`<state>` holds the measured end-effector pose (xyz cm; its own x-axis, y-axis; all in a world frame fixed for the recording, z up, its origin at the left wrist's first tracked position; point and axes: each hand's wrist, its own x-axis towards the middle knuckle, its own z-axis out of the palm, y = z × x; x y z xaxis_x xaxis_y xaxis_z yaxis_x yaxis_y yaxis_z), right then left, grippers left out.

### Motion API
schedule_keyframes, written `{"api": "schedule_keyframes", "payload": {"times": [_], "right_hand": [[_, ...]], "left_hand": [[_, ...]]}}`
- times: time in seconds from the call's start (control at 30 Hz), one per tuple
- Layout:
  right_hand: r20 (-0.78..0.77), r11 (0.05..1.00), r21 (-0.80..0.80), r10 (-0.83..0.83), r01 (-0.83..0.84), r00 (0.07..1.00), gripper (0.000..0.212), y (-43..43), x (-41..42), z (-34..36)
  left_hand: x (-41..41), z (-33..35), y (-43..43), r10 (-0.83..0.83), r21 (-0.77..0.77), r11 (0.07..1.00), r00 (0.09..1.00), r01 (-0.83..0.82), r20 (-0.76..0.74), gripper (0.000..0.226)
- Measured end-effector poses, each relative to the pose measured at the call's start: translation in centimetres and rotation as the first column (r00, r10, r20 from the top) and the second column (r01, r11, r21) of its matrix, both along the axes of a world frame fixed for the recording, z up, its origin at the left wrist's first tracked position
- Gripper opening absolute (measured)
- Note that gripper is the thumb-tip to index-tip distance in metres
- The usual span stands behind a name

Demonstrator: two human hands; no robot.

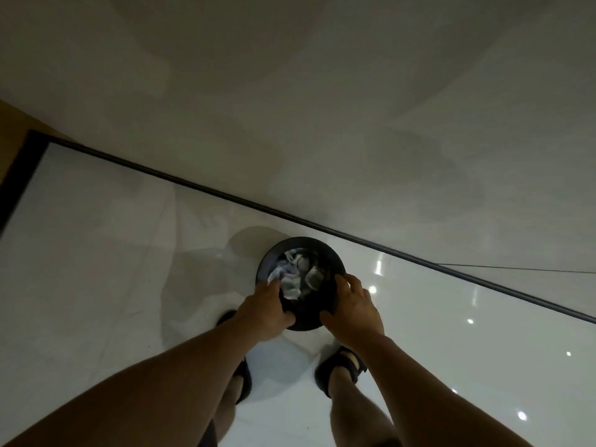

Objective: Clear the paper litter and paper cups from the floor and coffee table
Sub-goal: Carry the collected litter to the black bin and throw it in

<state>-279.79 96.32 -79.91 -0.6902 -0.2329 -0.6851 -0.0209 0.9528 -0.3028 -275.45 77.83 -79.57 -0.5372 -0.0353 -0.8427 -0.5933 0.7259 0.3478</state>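
Grey-white wall (290, 91) fills the top half. Below it is a glossy white floor (96, 285) w/ small light reflections at right. A thin black baseboard strip (193, 185) runs diagonally btwn wall & floor, upper left to lower right. A black frame edge (19, 188) & a bit of wood panel (9, 130) sit at far left. Both bare forearms come up from the bottom edge to a round black bin (332, 256), which is near the baseboard strip, just ahead of the person's feet, w/ a soft shadow up-left on the floor. Can't tell if the bin rests on the floor or is lifted. Left hand (264, 309) grips the bin's near-left rim, fingers hooked inside over the edge, thumb on the near rim. Right hand (354, 306) grips the near-right rim, fingers spread & curled over the edge. Black sandals (342, 369) on both feet, one each side below the bin, partly hidden by the arms. Inside the bin is crumpled white paper litter (293, 279), several pcs piled together, w/ the left fingertips at the nearest pc. Can't tell if any pc is a cup.
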Motion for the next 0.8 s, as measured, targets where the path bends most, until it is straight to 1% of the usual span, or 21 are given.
{"api": "schedule_keyframes", "payload": {"times": [0.13,0.23,0.33,0.47,0.53,0.6,0.7,0.8], "right_hand": [[0.006,0.998,0.036,-0.044,0.044,0.999,0.082,1.2,1.3,5.3],[-0.017,0.996,0.036,-0.077,0.078,0.997,0.083,1.5,1.5,10.7],[-0.072,0.992,0.020,-0.126,0.127,0.989,0.084,1.6,1.2,17.0],[-0.159,0.968,-0.024,-0.251,0.250,0.955,0.082,2.4,2.2,25.3],[-0.195,0.953,-0.039,-0.302,0.301,0.933,0.081,3.3,3.6,28.9],[-0.220,0.947,-0.033,-0.320,0.320,0.922,0.079,4.7,5.5,32.0],[-0.250,0.926,-0.018,-0.370,0.378,0.895,0.076,8.3,8.6,35.9],[-0.285,0.876,-0.020,-0.467,0.482,0.837,0.077,13.2,11.7,38.8]], "left_hand": [[-0.4,5.3,-0.1,0.007,-0.009,1.000,1.000,-0.008,-0.028,0.081],[-1.7,11.0,-0.1,-0.015,0.014,1.000,0.993,0.017,-0.117,0.075],[-3.0,17.1,-0.2,-0.089,-0.012,0.996,0.977,0.088,-0.193,0.077],[-3.6,25.2,0.5,-0.242,-0.077,0.970,0.936,0.230,-0.256,0.078],[-3.5,28.8,1.4,-0.315,-0.099,0.949,0.904,0.299,-0.290,0.076],[-3.1,31.8,2.7,-0.398,-0.127,0.917,0.864,0.377,-0.309,0.075],[-2.2,35.3,5.5,-0.550,-0.199,0.835,0.779,0.512,-0.302,0.071],[-1.7,38.1,10.1,-0.662,-0.264,0.749,0.674,0.607,-0.329,0.065]]}}
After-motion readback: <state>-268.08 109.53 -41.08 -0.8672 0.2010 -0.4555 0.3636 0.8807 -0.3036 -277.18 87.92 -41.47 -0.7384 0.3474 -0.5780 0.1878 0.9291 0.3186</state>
